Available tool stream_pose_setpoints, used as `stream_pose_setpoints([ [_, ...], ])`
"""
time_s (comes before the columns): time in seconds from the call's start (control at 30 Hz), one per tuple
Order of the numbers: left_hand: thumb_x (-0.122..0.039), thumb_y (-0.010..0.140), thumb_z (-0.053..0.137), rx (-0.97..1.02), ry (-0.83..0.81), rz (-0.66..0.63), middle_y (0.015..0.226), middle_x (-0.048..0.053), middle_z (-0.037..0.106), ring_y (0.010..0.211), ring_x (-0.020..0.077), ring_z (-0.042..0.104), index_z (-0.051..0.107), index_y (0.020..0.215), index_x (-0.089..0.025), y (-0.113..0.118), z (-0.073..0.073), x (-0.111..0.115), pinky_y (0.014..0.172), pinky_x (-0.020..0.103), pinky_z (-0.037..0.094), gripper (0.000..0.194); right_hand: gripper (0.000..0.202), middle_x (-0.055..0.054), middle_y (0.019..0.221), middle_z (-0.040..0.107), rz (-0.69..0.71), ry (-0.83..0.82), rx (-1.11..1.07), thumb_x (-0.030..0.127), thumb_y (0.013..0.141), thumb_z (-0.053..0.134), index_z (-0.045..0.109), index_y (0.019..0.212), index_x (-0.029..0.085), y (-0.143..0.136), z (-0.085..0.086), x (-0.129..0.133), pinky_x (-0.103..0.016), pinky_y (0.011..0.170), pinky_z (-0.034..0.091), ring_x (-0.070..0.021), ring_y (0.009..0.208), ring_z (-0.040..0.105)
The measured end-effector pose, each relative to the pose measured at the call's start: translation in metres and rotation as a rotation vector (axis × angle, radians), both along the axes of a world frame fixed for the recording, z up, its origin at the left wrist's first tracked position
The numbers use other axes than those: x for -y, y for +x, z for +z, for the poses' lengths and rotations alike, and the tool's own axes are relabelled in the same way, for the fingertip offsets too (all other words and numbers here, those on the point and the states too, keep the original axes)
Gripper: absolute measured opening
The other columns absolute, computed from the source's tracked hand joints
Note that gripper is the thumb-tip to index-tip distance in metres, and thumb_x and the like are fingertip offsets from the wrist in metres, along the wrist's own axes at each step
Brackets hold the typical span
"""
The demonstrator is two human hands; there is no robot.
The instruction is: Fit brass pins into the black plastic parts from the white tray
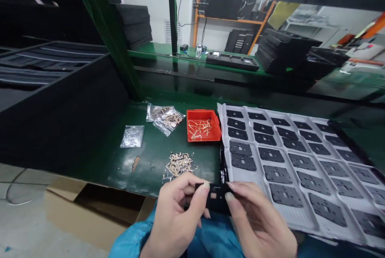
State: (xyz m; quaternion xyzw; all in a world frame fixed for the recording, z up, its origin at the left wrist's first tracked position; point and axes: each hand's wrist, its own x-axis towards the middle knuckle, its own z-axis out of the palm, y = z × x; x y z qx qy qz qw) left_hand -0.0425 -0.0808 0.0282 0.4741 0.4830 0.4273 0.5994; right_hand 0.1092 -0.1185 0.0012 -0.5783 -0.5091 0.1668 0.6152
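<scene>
A: What sits farthest left?
B: A dark rack (pixel 45 89) of flat black sheets, with an open cardboard box (pixel 90 206) on the floor below the tabletop (pixel 150 158) edge

A: And on the green tabletop itself?
B: A small clear bag (pixel 132 136) lying flat, then a second clear bag (pixel 165 118) with small metal pieces inside. Nearer the person is a loose heap of metal pieces (pixel 179 164). Just right of the bags stands an orange bin (pixel 203 125) with a few more of those pieces in it

A: Where are the hands?
B: Low in the middle, in front of the tabletop edge, over blue sleeves. The left hand (pixel 176 218) has its grip closed on the left end of a small black plate (pixel 215 198), thumb on top. The right hand (pixel 258 226) has its grip closed on the right end of the same plate, fingertip pressing the upper edge

A: So the plate is off the tabletop?
B: Yes, held in the air between both hands, just below the heap. It has small square cutouts

A: And to the right?
B: A large white tray (pixel 261 206) with rows of pockets, nearly every one holding a similar black plate. Its left edge is just beside the orange bin, and its near corner is close to the right hand
</scene>
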Motion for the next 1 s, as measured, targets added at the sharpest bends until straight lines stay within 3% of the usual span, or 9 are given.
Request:
stream_pose_setpoints([
  [0.07, -0.034, 0.098, 0.068, -0.079, 0.103, 0.008, 0.056, -0.001, 0.066, 0.046, 0.0101, 0.061, 0.077, 0.085, -0.019, -0.005, 0.003, 0.001, 0.045, 0.016, 0.048, 0.022, 0.033, -0.002, 0.095, 0.079, 0.118, 0.078, 0.234, 0.006, 0.090, 0.072, 0.076, 0.114, 0.028, 0.005, 0.003, -0.001, -0.023, 0.071, 0.064, -0.0157, 0.080, 0.077],
  [0.13, -0.026, 0.098, 0.068, -0.210, 0.320, -0.001, 0.060, -0.001, 0.072, 0.048, 0.0123, 0.066, 0.080, 0.088, -0.022, -0.012, 0.007, 0.001, 0.050, 0.020, 0.053, 0.017, 0.035, -0.001, 0.090, 0.077, 0.173, 0.080, 0.322, 0.003, 0.090, 0.070, 0.073, 0.115, 0.027, 0.008, 0.007, -0.003, -0.023, 0.069, 0.063, -0.0150, 0.077, 0.076],
  [0.3, -0.006, 0.092, 0.069, -0.410, 1.013, -0.058, 0.097, 0.004, 0.087, 0.070, 0.0199, 0.080, 0.078, 0.112, -0.025, -0.026, 0.008, 0.000, 0.063, 0.028, 0.066, 0.029, 0.023, -0.001, 0.083, 0.072, 0.147, 0.147, 0.224, 0.003, 0.091, 0.061, 0.067, 0.090, 0.025, -0.004, 0.015, -0.010, -0.026, 0.067, 0.062, -0.0160, 0.077, 0.075],
  [0.37, -0.011, 0.096, 0.068, -0.484, 1.150, 0.061, 0.096, 0.002, 0.088, 0.074, 0.0213, 0.082, 0.078, 0.110, -0.029, -0.026, 0.002, 0.004, 0.065, 0.031, 0.069, 0.024, 0.024, 0.001, 0.077, 0.069, 0.105, 0.274, 0.187, 0.005, 0.095, 0.060, 0.066, 0.083, 0.025, -0.014, 0.015, -0.012, -0.028, 0.065, 0.062, -0.0157, 0.074, 0.074],
  [0.43, -0.018, 0.103, 0.061, -0.535, 1.194, 0.274, 0.083, -0.002, 0.087, 0.070, 0.0212, 0.082, 0.078, 0.102, -0.033, -0.026, -0.006, 0.011, 0.062, 0.034, 0.068, 0.022, 0.021, 0.001, 0.073, 0.066, 0.050, 0.385, 0.127, 0.016, 0.100, 0.063, 0.067, 0.081, 0.025, -0.023, 0.012, -0.014, -0.030, 0.060, 0.062, -0.0162, 0.070, 0.073],
  [0.5, -0.019, 0.105, 0.058, -0.566, 1.188, 0.349, 0.078, -0.004, 0.086, 0.069, 0.0217, 0.082, 0.077, 0.097, -0.034, -0.030, -0.009, 0.015, 0.061, 0.035, 0.068, 0.026, 0.016, 0.000, 0.076, 0.068, 0.027, 0.428, 0.074, 0.028, 0.100, 0.069, 0.069, 0.085, 0.025, -0.028, 0.007, -0.015, -0.031, 0.058, 0.062, -0.0171, 0.072, 0.074],
  [0.67, -0.013, 0.092, 0.075, -0.673, 1.167, -0.082, 0.101, -0.003, 0.087, 0.089, 0.0221, 0.085, 0.077, 0.109, -0.031, -0.055, 0.007, 0.013, 0.077, 0.032, 0.073, 0.025, 0.002, -0.002, 0.087, 0.070, 0.097, 0.430, 0.127, 0.027, 0.101, 0.069, 0.071, 0.101, 0.026, -0.019, -0.002, -0.012, -0.033, 0.062, 0.066, -0.0181, 0.081, 0.076],
  [0.83, -0.013, 0.092, 0.076, -0.622, 1.107, -0.086, 0.099, -0.002, 0.088, 0.085, 0.0220, 0.084, 0.077, 0.108, -0.033, -0.052, 0.017, 0.008, 0.076, 0.031, 0.070, 0.026, 0.022, -0.002, 0.083, 0.074, 0.109, 0.426, 0.337, 0.004, 0.089, 0.068, 0.071, 0.097, 0.024, -0.004, -0.001, -0.004, -0.036, 0.061, 0.068, -0.0216, 0.082, 0.079],
  [1.0, -0.017, 0.103, 0.067, -0.504, 1.132, -0.063, 0.096, 0.001, 0.087, 0.079, 0.0179, 0.081, 0.074, 0.102, -0.022, -0.035, 0.016, 0.001, 0.071, 0.027, 0.066, 0.009, 0.024, 0.001, 0.075, 0.074, 0.037, 0.482, 0.466, -0.002, 0.084, 0.068, 0.069, 0.081, 0.022, -0.002, 0.003, -0.007, -0.034, 0.054, 0.066, -0.0200, 0.075, 0.078],
])
